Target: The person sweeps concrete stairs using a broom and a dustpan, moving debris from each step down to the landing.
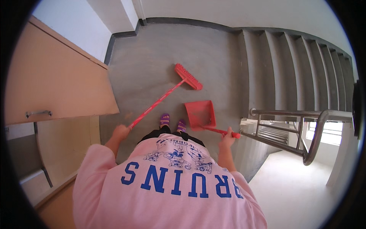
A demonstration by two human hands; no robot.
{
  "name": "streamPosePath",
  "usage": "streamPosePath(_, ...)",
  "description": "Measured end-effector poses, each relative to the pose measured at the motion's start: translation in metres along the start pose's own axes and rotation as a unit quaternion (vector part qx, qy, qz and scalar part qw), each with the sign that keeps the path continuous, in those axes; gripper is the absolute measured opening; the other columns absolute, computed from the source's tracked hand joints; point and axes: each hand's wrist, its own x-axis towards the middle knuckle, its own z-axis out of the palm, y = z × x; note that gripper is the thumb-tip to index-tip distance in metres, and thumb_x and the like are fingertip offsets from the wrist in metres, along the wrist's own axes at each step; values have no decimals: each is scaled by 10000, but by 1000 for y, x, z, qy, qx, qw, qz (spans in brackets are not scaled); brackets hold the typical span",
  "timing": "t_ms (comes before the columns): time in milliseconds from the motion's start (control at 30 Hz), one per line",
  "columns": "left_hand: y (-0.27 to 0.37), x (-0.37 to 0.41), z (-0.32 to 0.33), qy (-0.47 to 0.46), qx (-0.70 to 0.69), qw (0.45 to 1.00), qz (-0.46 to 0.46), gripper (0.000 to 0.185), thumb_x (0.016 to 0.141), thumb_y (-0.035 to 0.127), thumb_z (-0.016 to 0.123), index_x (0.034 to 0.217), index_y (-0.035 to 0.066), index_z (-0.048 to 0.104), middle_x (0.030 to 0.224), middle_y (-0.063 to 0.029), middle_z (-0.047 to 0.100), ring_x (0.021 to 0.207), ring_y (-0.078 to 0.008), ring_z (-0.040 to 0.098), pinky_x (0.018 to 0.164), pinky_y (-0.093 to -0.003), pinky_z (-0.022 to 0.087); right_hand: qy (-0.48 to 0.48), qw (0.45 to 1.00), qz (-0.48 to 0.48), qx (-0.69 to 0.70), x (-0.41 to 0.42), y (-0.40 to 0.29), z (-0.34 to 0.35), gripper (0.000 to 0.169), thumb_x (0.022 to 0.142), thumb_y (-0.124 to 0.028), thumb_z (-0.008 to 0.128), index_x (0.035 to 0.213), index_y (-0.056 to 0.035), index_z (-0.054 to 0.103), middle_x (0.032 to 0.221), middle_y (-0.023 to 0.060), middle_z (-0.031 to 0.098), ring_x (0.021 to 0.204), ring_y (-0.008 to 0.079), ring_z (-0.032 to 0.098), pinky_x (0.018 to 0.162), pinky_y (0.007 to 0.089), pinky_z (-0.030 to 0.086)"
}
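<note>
My left hand (121,132) is closed around the red and white handle of a broom (155,102). The broom's red bristled head (188,77) is out ahead of my feet, over the grey floor. In my right hand (228,137) I grip the red handle of a long-handled dustpan, near its end. The red dustpan (200,113) lies just right of my feet, its open side towards the broom head, with a short gap between them. Dark smudges or dust show inside the pan.
Concrete stairs (280,71) climb at the right, beside a metal handrail (317,137) with a lower landing beyond it. A light-brown door (60,77) stands open at the left. White walls with a dark skirting (188,21) edge the grey floor.
</note>
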Motion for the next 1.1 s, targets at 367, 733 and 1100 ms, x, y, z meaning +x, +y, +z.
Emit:
streamPosePath(367, 4, -184, -2, -67, -208, 900, -378, 565, 774, 520, 555, 785, -36, 658, 735, -216, 633, 711, -325, 631, 627, -429, 460, -76, 997, 5, -34, 44, 25, -1, 194, 801, -214, 640, 899, -63, 566, 690, -19, 491, 537, 72, 422, 458, 221, 325)
streamPosePath(733, 54, -180, -31, 12, -260, 899, -354, 554, 771, 512, 585, 640, -24, 629, 568, -137, 589, 534, -235, 587, 507, -372, 440, -61, 996, -10, -62, 53, 58, -47, 286, 801, -194, 627, 1032, -51, 536, 753, 14, 520, 591, 89, 460, 502, 219, 356)
streamPosePath(1100, 36, 141, -115, -35, -514, 841, -166, 224, 835, 228, 531, 731, 30, 551, 516, -46, 492, 389, -135, 451, 329, -283, 341, -3, 996, 60, -59, 23, 42, -36, 328, 790, -264, 631, 1000, -67, 473, 905, 90, 524, 715, 237, 559, 464, 315, 412)
